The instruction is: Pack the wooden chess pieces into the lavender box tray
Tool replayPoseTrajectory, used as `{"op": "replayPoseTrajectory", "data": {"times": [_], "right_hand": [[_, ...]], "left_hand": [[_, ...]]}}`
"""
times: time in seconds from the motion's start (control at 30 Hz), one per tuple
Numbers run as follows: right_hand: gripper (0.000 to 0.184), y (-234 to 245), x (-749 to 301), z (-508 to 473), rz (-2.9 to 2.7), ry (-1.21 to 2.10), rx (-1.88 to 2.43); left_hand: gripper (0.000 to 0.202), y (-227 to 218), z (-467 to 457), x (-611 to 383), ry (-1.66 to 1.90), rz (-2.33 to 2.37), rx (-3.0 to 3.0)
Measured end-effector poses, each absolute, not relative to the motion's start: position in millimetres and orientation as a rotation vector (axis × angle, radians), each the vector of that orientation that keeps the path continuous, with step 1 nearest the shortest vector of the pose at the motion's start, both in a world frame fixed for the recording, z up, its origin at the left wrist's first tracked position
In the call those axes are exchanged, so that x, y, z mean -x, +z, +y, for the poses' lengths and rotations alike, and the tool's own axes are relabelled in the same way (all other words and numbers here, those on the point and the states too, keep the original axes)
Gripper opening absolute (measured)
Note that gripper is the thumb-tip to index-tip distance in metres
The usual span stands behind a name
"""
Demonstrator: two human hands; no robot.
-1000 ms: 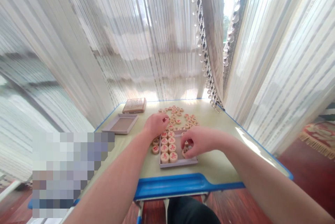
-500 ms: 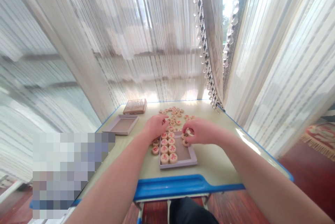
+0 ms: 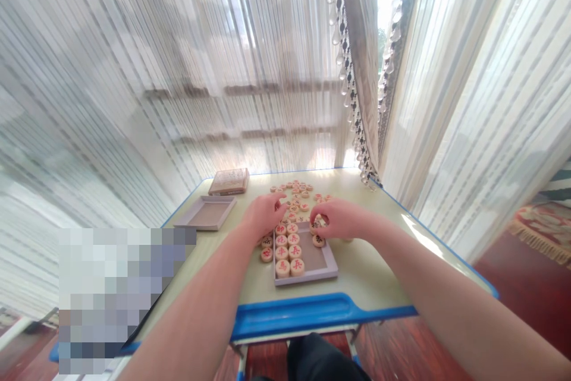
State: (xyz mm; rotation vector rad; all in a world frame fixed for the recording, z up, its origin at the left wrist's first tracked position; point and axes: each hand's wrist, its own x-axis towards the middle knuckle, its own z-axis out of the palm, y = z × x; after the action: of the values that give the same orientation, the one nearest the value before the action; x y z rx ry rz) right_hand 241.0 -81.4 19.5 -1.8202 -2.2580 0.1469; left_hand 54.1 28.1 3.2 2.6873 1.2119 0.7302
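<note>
A shallow lilac box tray (image 3: pixel 307 278) lies in front of me, with two columns of round wooden Chinese chess pieces (image 3: pixel 294 252) with red characters along its left side. My right hand (image 3: pixel 336 219) is at the tray's back right, its fingers closed around a chess piece (image 3: pixel 314 226). Just below its fingertips, a black-marked piece (image 3: pixel 318 241) lies by the tray's right side. My left hand (image 3: pixel 266 214) hovers at the back left corner, thumb and fingers curved but apart. Two pieces (image 3: pixel 266 254) lie beside the tray, below the left hand.
More chess pieces (image 3: pixel 297 186) are scattered behind the tray on the table (image 3: pixel 375 274). A second shallow tray (image 3: pixel 205 227) and a flat box (image 3: pixel 229 181) stand at the back left. Striped curtains (image 3: pixel 267 72) hang behind, and a blue pen groove (image 3: pixel 294 317) edges the front.
My right fingers have drawn back slightly from the black-marked piece, which shows more fully. The left hand has hardly moved. The view has shifted a little.
</note>
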Motion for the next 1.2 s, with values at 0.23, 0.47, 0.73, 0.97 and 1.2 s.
{"op": "replayPoseTrajectory", "data": {"times": [0.23,0.47,0.73,0.97,1.2], "right_hand": [[0.025,21,-242,-82,-2.254,0.171,1.793],[0.027,24,-244,-82,-2.216,0.17,1.779],[0.044,12,-263,-63,-1.783,0.017,2.121],[0.06,5,-280,-56,-1.558,0.215,2.433],[0.046,5,-275,-51,-1.644,0.212,2.352]], "left_hand": [[0.035,3,28,-55,0.746,1.221,-2.691],[0.034,0,31,-55,0.771,1.174,-2.766],[0.034,-4,44,-51,0.748,1.272,-2.695],[0.033,-10,50,-56,0.721,1.234,-2.612],[0.033,-7,50,-60,0.748,1.192,-2.617]]}}
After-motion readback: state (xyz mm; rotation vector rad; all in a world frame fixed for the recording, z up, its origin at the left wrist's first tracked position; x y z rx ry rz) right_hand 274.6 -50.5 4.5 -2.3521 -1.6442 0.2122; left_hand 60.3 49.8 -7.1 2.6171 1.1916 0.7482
